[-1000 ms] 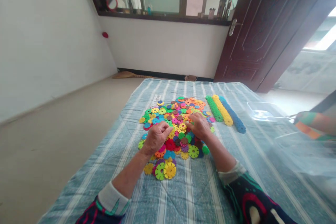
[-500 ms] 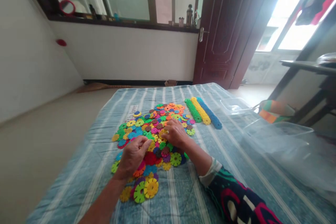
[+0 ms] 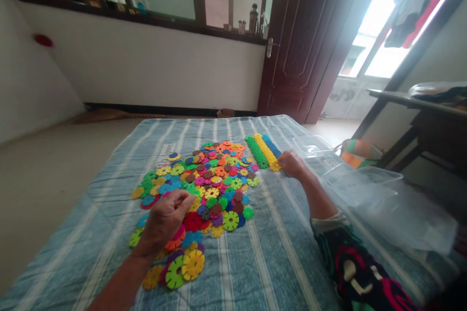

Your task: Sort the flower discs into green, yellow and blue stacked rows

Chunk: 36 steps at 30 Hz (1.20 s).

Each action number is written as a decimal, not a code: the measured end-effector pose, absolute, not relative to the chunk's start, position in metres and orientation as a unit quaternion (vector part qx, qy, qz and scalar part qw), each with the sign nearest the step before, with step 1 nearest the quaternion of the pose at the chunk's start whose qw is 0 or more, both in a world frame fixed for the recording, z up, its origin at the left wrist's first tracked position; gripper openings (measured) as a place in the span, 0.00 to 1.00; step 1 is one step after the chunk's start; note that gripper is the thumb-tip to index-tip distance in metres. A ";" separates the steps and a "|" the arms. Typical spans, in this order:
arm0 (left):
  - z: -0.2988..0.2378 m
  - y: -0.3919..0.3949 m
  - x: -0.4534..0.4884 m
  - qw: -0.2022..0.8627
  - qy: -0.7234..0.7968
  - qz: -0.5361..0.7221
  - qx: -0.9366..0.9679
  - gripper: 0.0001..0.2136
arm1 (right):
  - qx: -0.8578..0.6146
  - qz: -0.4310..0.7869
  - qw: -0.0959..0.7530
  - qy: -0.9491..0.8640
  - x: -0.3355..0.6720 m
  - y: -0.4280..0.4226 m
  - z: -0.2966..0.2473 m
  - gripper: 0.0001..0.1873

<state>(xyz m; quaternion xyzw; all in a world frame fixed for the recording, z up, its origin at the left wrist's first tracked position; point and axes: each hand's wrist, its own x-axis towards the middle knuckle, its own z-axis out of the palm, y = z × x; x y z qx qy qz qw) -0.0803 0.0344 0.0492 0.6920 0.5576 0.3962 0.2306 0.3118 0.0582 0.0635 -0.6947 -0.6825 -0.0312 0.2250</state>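
On a striped blue quilt (image 3: 233, 272), a small white label (image 3: 167, 149) carries dark lettering, its last word apparently "love". Just right of it spreads a heap of multicoloured plastic snowflake discs (image 3: 215, 189). The left hand (image 3: 166, 218) lies over the near part of the heap, its fingers (image 3: 180, 199) curled towards the thumb; whether they pinch a disc, I cannot tell. Further right lie three joined rows of discs: green (image 3: 256, 151), yellow (image 3: 266, 151) and blue (image 3: 271, 146). The right hand (image 3: 292, 164) sits at their near end, bent fingers (image 3: 282, 158) against the blue row, any grip unclear. Beyond it rests a clear plastic tub (image 3: 386, 204).
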 end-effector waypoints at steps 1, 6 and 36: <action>0.049 0.034 -0.080 0.237 0.556 0.392 0.693 0.21 | -0.700 -0.029 0.211 -0.681 0.317 0.056 0.061 0.09; 0.051 0.033 -0.081 0.260 0.556 0.383 0.690 0.21 | -0.701 -0.020 0.176 -0.691 0.317 0.059 0.052 0.10; 0.048 0.031 -0.080 0.248 0.546 0.374 0.707 0.18 | -0.699 -0.077 0.168 -0.691 0.284 0.061 0.030 0.11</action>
